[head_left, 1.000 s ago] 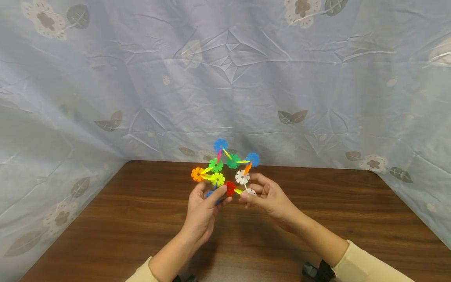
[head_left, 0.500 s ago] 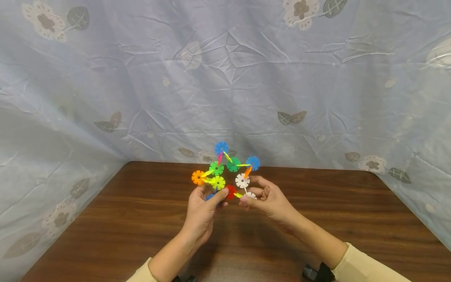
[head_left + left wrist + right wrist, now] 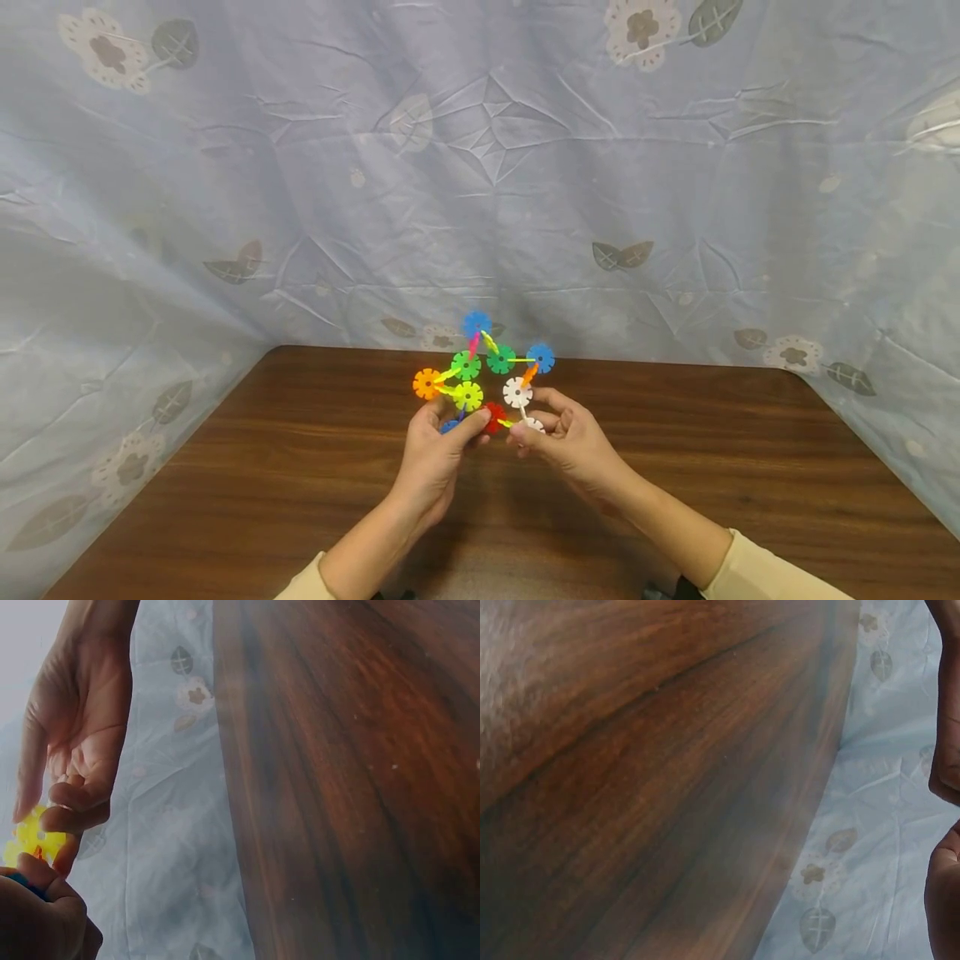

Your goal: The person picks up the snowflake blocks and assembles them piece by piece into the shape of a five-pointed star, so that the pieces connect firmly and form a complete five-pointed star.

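Note:
Notched plastic discs, slotted together into a closed star-like ring (image 3: 467,396), are held up above the table by both hands in the head view. Blue, green, orange, yellow, red and white discs show their faces; others stand edge-on between them. My left hand (image 3: 435,450) pinches the lower left of the ring, its thumb by the red disc (image 3: 494,417) and a blue disc (image 3: 449,426) partly behind the hand. My right hand (image 3: 573,442) pinches the lower right, at a white disc (image 3: 534,425) partly covered by the thumb. The left wrist view catches a yellow disc (image 3: 39,836) between the hands.
A dark brown wooden table (image 3: 300,500) lies beneath the hands. Pale grey-blue cloth (image 3: 480,208) with flower and leaf prints hangs behind it and at both sides. Dark straps or devices peek out near the wrists at the bottom edge.
In the head view the ring and both hands sit slightly lower, while the cloth has also shifted a little downward. Both hands keep the same hold.

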A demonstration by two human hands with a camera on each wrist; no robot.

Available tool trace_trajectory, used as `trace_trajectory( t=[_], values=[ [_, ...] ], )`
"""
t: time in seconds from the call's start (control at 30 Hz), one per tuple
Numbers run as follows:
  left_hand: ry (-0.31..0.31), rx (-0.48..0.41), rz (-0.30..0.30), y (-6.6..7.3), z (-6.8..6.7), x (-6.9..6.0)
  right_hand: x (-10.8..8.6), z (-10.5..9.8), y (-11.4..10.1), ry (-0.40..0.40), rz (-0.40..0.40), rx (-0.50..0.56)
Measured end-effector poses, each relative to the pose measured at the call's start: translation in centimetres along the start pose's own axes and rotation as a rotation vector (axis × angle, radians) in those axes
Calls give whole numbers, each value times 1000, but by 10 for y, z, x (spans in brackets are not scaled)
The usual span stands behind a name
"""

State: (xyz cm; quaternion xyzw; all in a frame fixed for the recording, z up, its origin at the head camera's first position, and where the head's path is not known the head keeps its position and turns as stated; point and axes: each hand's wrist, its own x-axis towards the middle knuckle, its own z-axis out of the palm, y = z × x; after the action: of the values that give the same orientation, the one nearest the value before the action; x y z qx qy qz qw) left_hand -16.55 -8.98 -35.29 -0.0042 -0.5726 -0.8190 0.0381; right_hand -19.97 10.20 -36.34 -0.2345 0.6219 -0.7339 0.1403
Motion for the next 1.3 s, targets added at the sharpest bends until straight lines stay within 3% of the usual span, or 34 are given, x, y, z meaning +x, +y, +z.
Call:
trace_trajectory(
  t=[0.2,0.4,0.53,0.7,0.8,0.97,1.2,1.3],
  values=[
    [-78,-67,-13,3,1,2,-1,-2,-5,51,21,69],
    [-158,-85,33,2,-3,0,-2,-3,-11,83,43,95],
    [-173,-20,111,-1,-9,-1,-3,-3,-12,97,55,104],
    [-201,131,211,-2,-21,0,-6,-5,-12,98,53,102],
    [-226,170,234,-1,-25,1,-8,-8,-12,85,57,88],
    [-268,155,268,-3,-27,0,-12,-11,-9,41,51,45],
    [-292,149,310,-5,-29,-1,-13,-21,-8,-91,-85,-27],
    [-290,154,315,-5,-29,-1,-14,-26,-11,-107,-121,-78]
  ],
)
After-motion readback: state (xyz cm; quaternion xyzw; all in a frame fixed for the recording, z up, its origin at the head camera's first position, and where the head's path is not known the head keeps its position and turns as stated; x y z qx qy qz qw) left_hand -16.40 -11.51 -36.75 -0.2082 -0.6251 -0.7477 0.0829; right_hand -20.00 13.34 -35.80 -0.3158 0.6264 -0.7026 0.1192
